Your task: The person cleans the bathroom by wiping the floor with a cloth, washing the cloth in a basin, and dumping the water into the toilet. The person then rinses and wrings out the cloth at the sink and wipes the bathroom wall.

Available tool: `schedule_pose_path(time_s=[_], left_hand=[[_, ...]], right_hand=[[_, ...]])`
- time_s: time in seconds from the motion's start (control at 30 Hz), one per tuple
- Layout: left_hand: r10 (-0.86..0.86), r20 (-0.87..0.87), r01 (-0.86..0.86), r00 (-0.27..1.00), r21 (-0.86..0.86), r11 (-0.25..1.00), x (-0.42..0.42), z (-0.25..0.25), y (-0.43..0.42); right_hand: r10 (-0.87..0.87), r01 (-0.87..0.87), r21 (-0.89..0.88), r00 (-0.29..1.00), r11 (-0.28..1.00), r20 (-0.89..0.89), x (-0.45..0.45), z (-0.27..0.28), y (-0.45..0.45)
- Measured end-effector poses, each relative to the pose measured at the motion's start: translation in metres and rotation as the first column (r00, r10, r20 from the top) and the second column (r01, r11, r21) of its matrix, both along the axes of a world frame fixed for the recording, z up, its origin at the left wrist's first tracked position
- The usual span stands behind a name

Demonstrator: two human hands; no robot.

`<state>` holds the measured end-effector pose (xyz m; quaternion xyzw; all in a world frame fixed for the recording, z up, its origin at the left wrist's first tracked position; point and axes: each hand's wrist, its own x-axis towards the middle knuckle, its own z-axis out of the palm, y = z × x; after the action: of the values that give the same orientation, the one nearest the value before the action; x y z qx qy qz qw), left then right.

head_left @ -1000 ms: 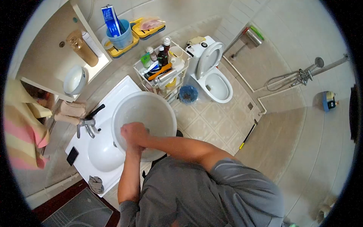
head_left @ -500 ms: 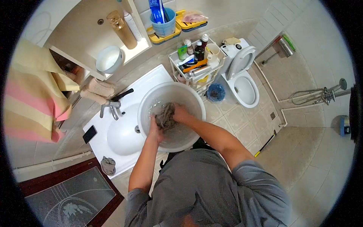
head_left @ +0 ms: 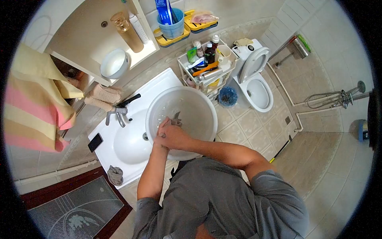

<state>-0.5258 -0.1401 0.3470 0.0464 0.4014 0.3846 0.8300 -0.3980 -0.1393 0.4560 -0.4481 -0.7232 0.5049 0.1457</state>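
Observation:
A large white basin with water in it rests partly over the white sink counter. Inside it, my left hand and my right hand are pressed together near the basin's left side, both closed around a grey-brown cloth. Only a small part of the cloth shows beyond my fingers; the rest is hidden by my hands. My right hand lies over my left one. A second grey cloth lies crumpled on the counter's front corner.
Beside the sink bowl are a faucet and a phone. A shelf cart with bottles stands behind the basin, near a blue bin and a toilet. A striped towel hangs at left.
Half a second ago my hands were apart on the spread cloth; now they have come together over it, bunching it up. The view has shifted since one second ago.

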Motion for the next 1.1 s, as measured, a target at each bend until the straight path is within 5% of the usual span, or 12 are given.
schedule_pose_path(time_s=[0.13, 0.23, 0.33, 0.5, 0.63, 0.73, 0.77, 0.8, 0.83, 0.9, 1.03, 1.1], left_hand=[[0.167, 0.195, -0.178, 0.967, 0.043, 0.983, 0.027, 0.039, -0.016], [0.251, -0.179, -0.128, 0.951, 0.509, 0.851, 0.026, -0.011, -0.020], [0.080, 0.084, -0.112, 0.993, 0.508, 0.854, 0.021, -0.026, -0.014], [0.299, -0.109, -0.313, 0.948, -0.143, 0.939, 0.034, 0.027, -0.008], [0.143, -0.356, -0.209, 0.923, -0.154, 0.966, 0.019, 0.079, -0.010], [-0.189, -0.732, 0.176, 0.654, -0.096, 0.980, 0.015, 0.091, -0.007], [-0.219, -0.912, 0.483, 0.347, -0.027, 0.875, 0.010, 0.082, -0.005], [-0.115, -0.993, 0.741, 0.012, -0.068, 0.669, 0.006, 0.071, -0.004], [-0.109, -0.994, 0.735, 0.015, -0.063, 0.675, 0.007, 0.056, -0.004], [0.361, -0.930, 0.872, -0.067, 0.121, 0.474, 0.007, 0.015, -0.007], [0.446, -0.895, 0.885, 0.010, 0.216, 0.413, 0.004, -0.023, -0.002], [0.063, -0.800, 0.547, 0.597, 0.464, 0.697, 0.001, 0.017, 0.003]], right_hand=[[-0.130, 0.115, 0.156, 0.988, 0.981, 0.088, -0.002, 0.004, -0.001], [-0.196, 0.145, 0.232, 0.957, 0.962, 0.215, -0.008, -0.006, -0.005], [-0.214, 0.098, 0.326, 0.915, 0.940, 0.343, -0.010, -0.032, 0.006], [-0.313, 0.246, 0.228, 0.888, 0.942, 0.336, 0.026, -0.057, 0.045], [-0.170, 0.075, 0.221, 0.878, 0.972, 0.447, 0.056, -0.097, 0.059], [-0.369, 0.177, 0.481, 0.864, 0.859, 0.342, 0.069, -0.136, 0.057], [-0.196, -0.024, 0.461, 0.885, 0.887, 0.422, 0.077, -0.133, 0.056], [-0.024, -0.221, 0.427, 0.867, 0.877, 0.498, 0.081, -0.125, 0.057], [-0.019, -0.230, 0.431, 0.866, 0.873, 0.499, 0.078, -0.118, 0.065], [0.242, -0.199, -0.142, 0.856, 0.970, 0.458, 0.066, -0.081, 0.080], [0.259, -0.242, -0.252, 0.965, 0.937, 0.036, 0.066, -0.009, 0.083], [-0.176, -0.159, -0.614, 0.876, 0.773, -0.449, 0.078, -0.001, 0.080]])
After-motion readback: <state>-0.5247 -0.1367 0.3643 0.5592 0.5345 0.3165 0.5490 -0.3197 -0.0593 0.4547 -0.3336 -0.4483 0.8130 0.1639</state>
